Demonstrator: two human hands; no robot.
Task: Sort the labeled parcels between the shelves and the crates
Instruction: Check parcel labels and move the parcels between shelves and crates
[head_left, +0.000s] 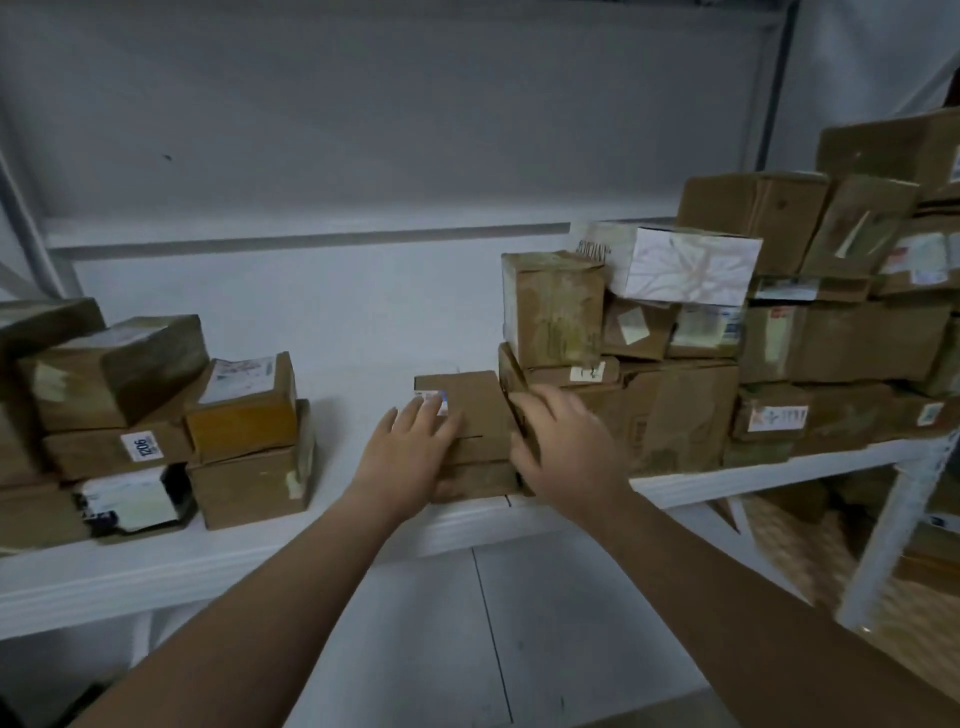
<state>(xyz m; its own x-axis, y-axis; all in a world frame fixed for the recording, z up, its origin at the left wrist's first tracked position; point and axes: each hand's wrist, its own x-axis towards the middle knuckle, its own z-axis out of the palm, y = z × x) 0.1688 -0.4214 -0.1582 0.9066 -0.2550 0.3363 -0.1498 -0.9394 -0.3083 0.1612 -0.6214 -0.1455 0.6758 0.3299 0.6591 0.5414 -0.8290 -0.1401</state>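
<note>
Flanking small parcel (478, 400): left hand (410, 452) flat atop, right hand (563, 441) spread, box stack (675, 410) crowding right.

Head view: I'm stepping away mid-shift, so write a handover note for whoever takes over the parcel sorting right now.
Left hand: open, fingers flat on top of the flat brown parcel mid-shelf.
Right hand: against that parcel's right side; grip too blurred to tell.
Parcels: left pile and right pile stand on the white shelf.
Done: many parcels are shelved.
Left: settle or lift this parcel (unclear which), then keep sorting; no crates are in view.
</note>
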